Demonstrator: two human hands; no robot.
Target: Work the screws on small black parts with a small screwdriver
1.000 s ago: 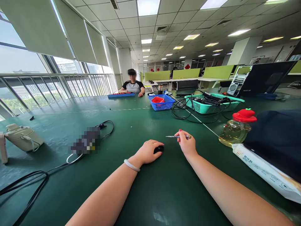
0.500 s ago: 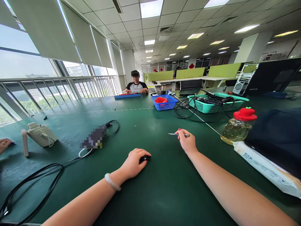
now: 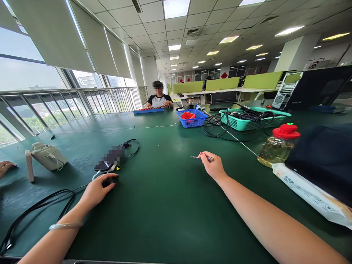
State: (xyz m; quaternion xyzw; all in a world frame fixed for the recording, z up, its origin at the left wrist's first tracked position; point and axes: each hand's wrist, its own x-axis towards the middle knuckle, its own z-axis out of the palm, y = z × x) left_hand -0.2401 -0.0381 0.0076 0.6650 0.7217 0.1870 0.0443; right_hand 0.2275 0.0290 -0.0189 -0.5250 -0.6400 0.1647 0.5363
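My left hand, with a pale bangle on its wrist, is closed around a small black object. The object is partly hidden by the fingers, and its exact kind cannot be made out. Just beyond it lies a dark phone-like device with a cable, partly blurred. On the right, my right hand pinches a slim pen. Its thin silvery tip points left, above the green table, and its brownish-gold end shows behind the fingers.
A beige bottle and black cables lie left. Beyond are a blue basket, a teal basket of cables and a seated person. A red-lidded jar and wipes pack stand right. Another person's hand is at left.
My left hand has slid left with the small black object, from the table's middle to near the phone-like device. My right hand has shifted slightly left, still holding the pen.
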